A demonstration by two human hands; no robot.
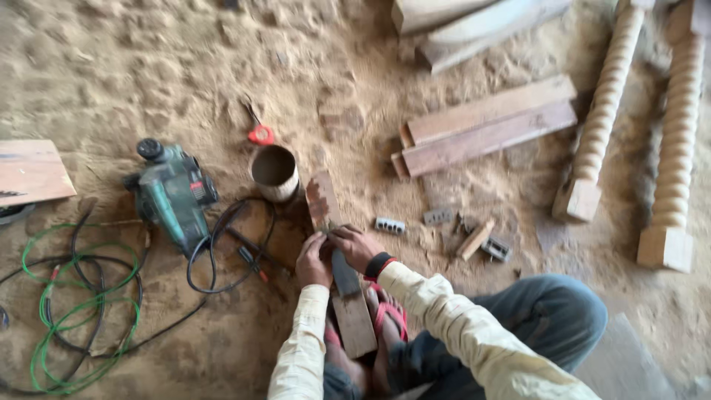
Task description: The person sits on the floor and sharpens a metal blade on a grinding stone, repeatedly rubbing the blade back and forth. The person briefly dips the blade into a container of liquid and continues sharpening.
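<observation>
I sit on a sawdust floor with a narrow wooden plank (354,317) lying between my feet and running away from me. My left hand (313,261) and my right hand (354,245) are side by side over a dark flat blade-like piece (344,272) on the plank, fingers curled on it. Past my hands the plank's far end (323,198) shows a dark, rough patch. What exactly the fingers pinch is hidden.
A green electric planer (175,194) with black cable and a coiled green wire (70,326) lie left. A tin can (275,172) and red-handled tool (259,132) sit ahead. Planks (485,127), two spiral-turned posts (603,111), small metal pieces (390,225) lie right.
</observation>
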